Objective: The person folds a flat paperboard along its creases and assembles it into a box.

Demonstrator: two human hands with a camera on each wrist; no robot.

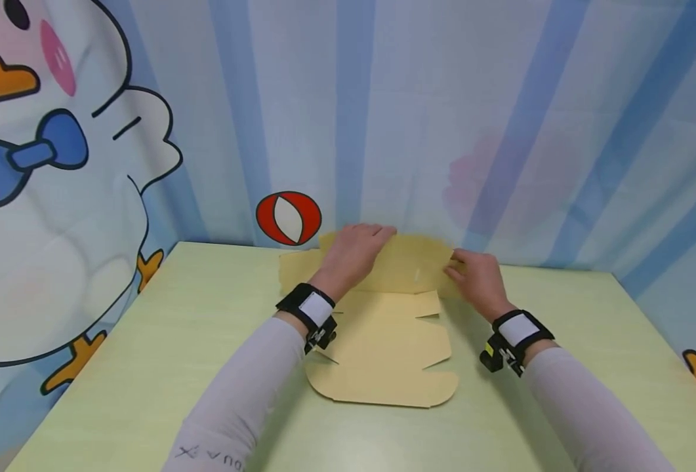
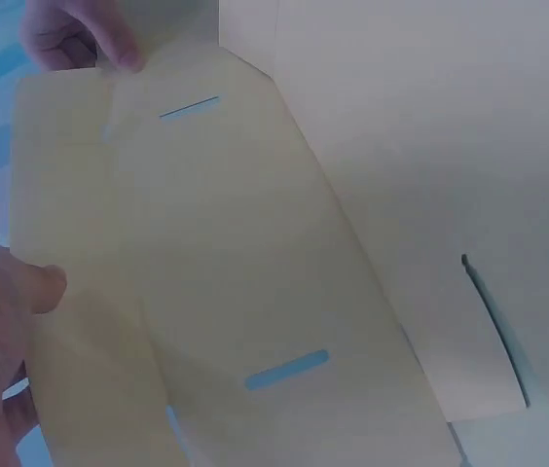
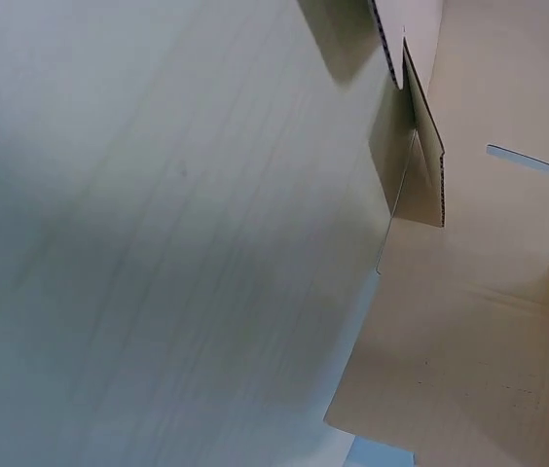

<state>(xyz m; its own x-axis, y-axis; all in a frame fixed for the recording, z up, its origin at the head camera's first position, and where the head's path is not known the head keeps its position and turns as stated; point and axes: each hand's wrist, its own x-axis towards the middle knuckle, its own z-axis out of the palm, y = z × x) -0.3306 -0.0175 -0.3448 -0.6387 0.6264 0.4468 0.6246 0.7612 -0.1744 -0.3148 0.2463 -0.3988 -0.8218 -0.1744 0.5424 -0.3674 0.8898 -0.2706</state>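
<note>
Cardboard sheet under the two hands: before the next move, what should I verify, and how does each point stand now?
1. Left hand grips the back panel: ok, pinched at its edge.
2. Right hand grips the same panel: ok.
3. Slots in that panel unfilled: ok, nothing inserted in the two the left wrist view shows.
4. Middle right tab folded in: not ok, it sticks out sideways.
5. Front end free of both hands: ok.
6. Panel's far face undamaged: cannot tell, hidden.

Slotted cardboard [image 1: 386, 344] on pale-green table [image 1: 141, 373]
</note>
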